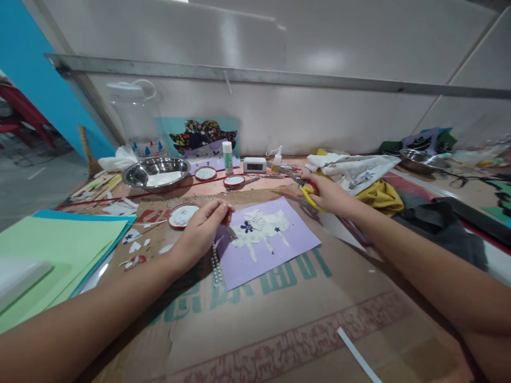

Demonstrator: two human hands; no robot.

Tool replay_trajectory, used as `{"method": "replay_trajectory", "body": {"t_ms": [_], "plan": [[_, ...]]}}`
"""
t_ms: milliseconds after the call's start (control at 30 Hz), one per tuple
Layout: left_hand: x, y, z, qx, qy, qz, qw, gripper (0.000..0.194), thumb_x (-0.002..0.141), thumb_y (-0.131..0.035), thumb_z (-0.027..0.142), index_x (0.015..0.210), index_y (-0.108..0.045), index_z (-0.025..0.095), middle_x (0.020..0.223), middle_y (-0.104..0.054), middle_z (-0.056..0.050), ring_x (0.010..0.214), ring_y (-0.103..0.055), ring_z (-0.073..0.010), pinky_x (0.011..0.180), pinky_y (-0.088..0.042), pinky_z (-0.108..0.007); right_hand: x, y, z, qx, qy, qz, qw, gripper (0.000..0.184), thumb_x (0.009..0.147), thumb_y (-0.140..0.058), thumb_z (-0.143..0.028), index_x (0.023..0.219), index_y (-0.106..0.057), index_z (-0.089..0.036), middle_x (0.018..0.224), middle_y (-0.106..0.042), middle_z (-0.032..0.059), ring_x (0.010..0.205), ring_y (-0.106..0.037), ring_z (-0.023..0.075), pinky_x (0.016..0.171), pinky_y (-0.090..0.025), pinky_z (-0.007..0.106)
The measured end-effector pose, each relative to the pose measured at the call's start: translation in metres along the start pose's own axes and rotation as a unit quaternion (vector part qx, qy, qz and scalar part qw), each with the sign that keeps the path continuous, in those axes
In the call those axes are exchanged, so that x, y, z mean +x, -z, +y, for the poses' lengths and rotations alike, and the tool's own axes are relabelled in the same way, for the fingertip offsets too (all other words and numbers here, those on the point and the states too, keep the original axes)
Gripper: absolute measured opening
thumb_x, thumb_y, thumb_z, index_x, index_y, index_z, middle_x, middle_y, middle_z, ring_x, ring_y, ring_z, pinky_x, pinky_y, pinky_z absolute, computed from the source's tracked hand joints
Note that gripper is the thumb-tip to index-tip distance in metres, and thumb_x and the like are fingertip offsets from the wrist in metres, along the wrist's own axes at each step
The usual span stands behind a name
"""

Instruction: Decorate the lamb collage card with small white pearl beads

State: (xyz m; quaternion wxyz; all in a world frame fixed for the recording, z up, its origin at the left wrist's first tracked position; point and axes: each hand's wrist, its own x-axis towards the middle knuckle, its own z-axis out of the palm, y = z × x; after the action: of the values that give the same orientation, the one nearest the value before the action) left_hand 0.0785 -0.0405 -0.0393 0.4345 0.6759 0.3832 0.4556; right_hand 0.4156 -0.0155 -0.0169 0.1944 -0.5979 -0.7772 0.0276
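Observation:
My left hand (205,223) is closed, with thumb and fingertips pressed together at the left edge of a purple sheet (239,271). A strip of pearl beads (216,268) hangs down from under it, its upper end hidden by the hand. On the sheet is a white cloud-shaped piece (275,219) with drip-like strips, dark blue flowers (246,227) and a patch of pearl beads (255,218). My right hand (329,192), beyond the sheet's upper right corner, grips yellow-handled scissors (310,198) with the blades pointing away to the left.
Cardboard (279,319) covers the table. At the back stand a metal bowl (155,173), a glue stick (227,158), a digital clock (254,165) and a small glue bottle (277,160). Coloured paper (48,250) lies left; fabric (377,197) is heaped right. A round lid (181,215) sits by my left hand.

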Motion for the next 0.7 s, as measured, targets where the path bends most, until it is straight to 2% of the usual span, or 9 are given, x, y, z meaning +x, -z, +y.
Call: {"method": "replay_trajectory", "body": {"t_ms": [67, 100, 200, 300, 367, 467, 700], "plan": [[-0.001, -0.001, 0.005, -0.038, 0.002, 0.017, 0.999, 0.023, 0.095, -0.048, 0.030, 0.077, -0.058, 0.019, 0.068, -0.053, 0.000, 0.067, -0.049, -0.0151, 0.068, -0.040, -0.028, -0.006, 0.010, -0.023, 0.046, -0.041, 0.012, 0.998, 0.058, 0.086, -0.062, -0.040, 0.135, -0.044, -0.016, 0.100, -0.064, 0.0101, 0.082, -0.061, 0.0240, 0.076, -0.050, 0.036], [-0.002, -0.001, 0.006, -0.061, 0.002, 0.028, 0.998, 0.023, 0.095, -0.048, 0.030, 0.078, -0.058, 0.019, 0.068, -0.054, 0.000, 0.067, -0.049, -0.0149, 0.068, -0.040, -0.028, -0.010, 0.015, -0.038, 0.062, -0.039, 0.001, 0.997, 0.064, 0.083, -0.065, -0.046, 0.136, -0.042, -0.017, 0.097, -0.064, 0.0089, 0.080, -0.061, 0.0241, 0.073, -0.050, 0.036], [-0.005, -0.004, 0.007, -0.127, -0.003, 0.052, 0.991, 0.023, 0.097, -0.048, 0.031, 0.081, -0.060, 0.019, 0.071, -0.055, 0.000, 0.070, -0.051, -0.0147, 0.070, -0.041, -0.028, -0.022, 0.015, -0.090, 0.134, 0.075, 0.004, 0.988, 0.069, 0.077, -0.072, -0.054, 0.132, -0.046, -0.021, 0.112, -0.060, 0.0108, 0.092, -0.059, 0.0264, 0.078, -0.050, 0.038], [-0.008, -0.007, 0.004, -0.149, -0.013, 0.049, 0.987, 0.026, 0.099, -0.046, 0.034, 0.083, -0.061, 0.019, 0.075, -0.057, -0.001, 0.073, -0.052, -0.0150, 0.072, -0.042, -0.029, -0.024, -0.002, -0.125, 0.209, 0.145, -0.008, 0.967, 0.060, 0.078, -0.072, -0.056, 0.125, -0.053, -0.023, 0.118, -0.060, 0.0096, 0.096, -0.058, 0.0246, 0.082, -0.049, 0.038], [-0.010, -0.009, 0.001, -0.143, -0.020, 0.056, 0.988, 0.030, 0.101, -0.043, 0.035, 0.084, -0.062, 0.019, 0.077, -0.057, -0.001, 0.073, -0.053, -0.0151, 0.072, -0.043, -0.029, -0.021, -0.017, -0.133, 0.219, 0.145, 0.005, 0.965, 0.060, 0.078, -0.072, -0.059, 0.122, -0.055, -0.021, 0.113, -0.060, 0.0096, 0.092, -0.056, 0.0236, 0.080, -0.049, 0.037], [-0.011, -0.011, -0.003, -0.139, -0.031, 0.071, 0.987, 0.033, 0.102, -0.040, 0.036, 0.086, -0.062, 0.018, 0.079, -0.058, -0.002, 0.074, -0.053, -0.0157, 0.073, -0.043, -0.030, -0.018, -0.033, -0.129, 0.202, 0.136, 0.022, 0.970, 0.062, 0.079, -0.071, -0.059, 0.123, -0.054, -0.020, 0.109, -0.058, 0.0098, 0.089, -0.055, 0.0232, 0.077, -0.048, 0.037], [-0.014, -0.011, 0.003, -0.076, -0.034, 0.073, 0.994, 0.025, 0.099, -0.040, 0.031, 0.087, -0.059, 0.019, 0.083, -0.058, -0.002, 0.077, -0.054, -0.0168, 0.075, -0.045, -0.030, -0.028, -0.046, -0.123, 0.113, 0.122, 0.010, 0.986, 0.056, 0.080, -0.071, -0.057, 0.120, -0.058, -0.020, 0.102, -0.056, 0.0089, 0.088, -0.057, 0.0246, 0.075, -0.046, 0.037]]}}
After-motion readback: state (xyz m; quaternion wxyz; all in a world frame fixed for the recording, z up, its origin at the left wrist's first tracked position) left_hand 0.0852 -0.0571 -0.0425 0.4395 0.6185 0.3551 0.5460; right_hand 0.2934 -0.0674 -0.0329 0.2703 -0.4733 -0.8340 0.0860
